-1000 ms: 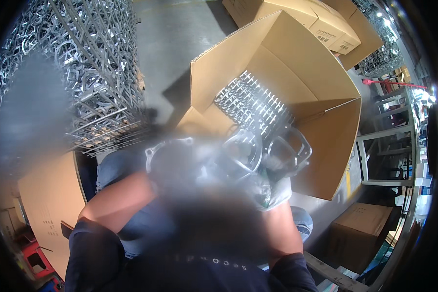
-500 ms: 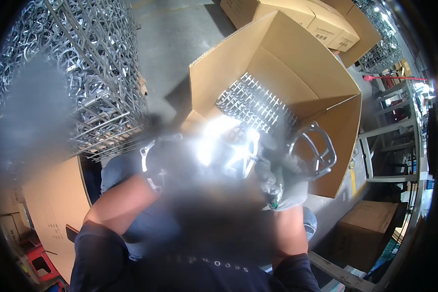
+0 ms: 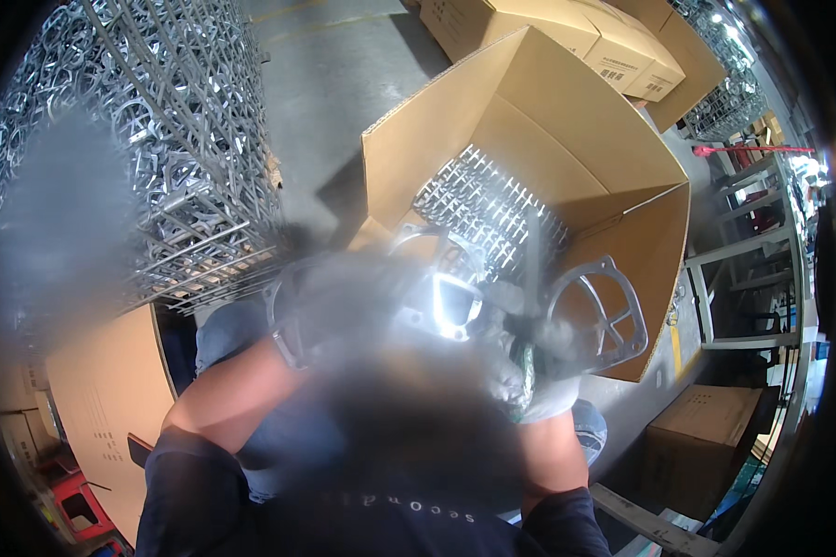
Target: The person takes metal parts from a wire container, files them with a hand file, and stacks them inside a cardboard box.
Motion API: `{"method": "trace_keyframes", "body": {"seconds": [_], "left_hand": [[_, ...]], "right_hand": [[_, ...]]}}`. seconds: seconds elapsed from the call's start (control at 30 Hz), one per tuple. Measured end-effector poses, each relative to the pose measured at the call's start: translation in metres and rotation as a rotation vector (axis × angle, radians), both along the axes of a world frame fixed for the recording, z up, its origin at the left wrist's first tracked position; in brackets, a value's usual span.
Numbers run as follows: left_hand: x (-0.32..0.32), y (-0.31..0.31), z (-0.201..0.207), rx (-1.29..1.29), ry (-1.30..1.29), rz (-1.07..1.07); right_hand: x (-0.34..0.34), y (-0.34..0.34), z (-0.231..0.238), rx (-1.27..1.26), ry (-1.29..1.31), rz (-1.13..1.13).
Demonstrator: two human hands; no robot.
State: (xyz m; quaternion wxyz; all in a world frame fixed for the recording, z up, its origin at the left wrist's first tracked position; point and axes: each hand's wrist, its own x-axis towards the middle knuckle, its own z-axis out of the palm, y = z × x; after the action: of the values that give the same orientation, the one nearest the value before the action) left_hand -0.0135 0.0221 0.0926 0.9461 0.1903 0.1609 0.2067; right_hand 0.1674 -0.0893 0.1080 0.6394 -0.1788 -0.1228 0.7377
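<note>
Between my hands is a silver metal frame with an opening in it, bright with glare. My left hand, gloved in grey, is closed on it, though a smear hides most of its fingers. Another curved metal edge shows beside that wrist. My right hand, also gloved, is closed, with a rounded, ribbed metal frame at its right side. A slim greenish strip lies along its palm, below a blurred grey upright shape; I cannot tell what it is.
Ahead stands an open cardboard box holding neat rows of metal parts. A wire cage full of metal parts stands at left. Closed cartons lie beyond, a cardboard box at lower right, and a metal rack at right.
The metal frame at my right hand has turned and dropped slightly. The frame between my hands has shifted and its glare has shrunk. Both arms stay nearly in place.
</note>
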Motion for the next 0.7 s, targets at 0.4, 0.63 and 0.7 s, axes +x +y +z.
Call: {"method": "trace_keyframes", "body": {"seconds": [0.4,0.63,0.7], "left_hand": [[-0.003,-0.003,0.004,0.138,0.050,-0.057],[0.000,-0.003,0.025,0.189,0.071,-0.110],[-0.002,-0.003,0.021,0.094,-0.067,-0.093]], "right_hand": [[-0.009,0.003,0.007,-0.115,-0.064,-0.089],[0.003,0.002,-0.021,0.063,-0.036,0.023],[0.000,0.002,-0.018,0.028,-0.045,-0.016]]}}
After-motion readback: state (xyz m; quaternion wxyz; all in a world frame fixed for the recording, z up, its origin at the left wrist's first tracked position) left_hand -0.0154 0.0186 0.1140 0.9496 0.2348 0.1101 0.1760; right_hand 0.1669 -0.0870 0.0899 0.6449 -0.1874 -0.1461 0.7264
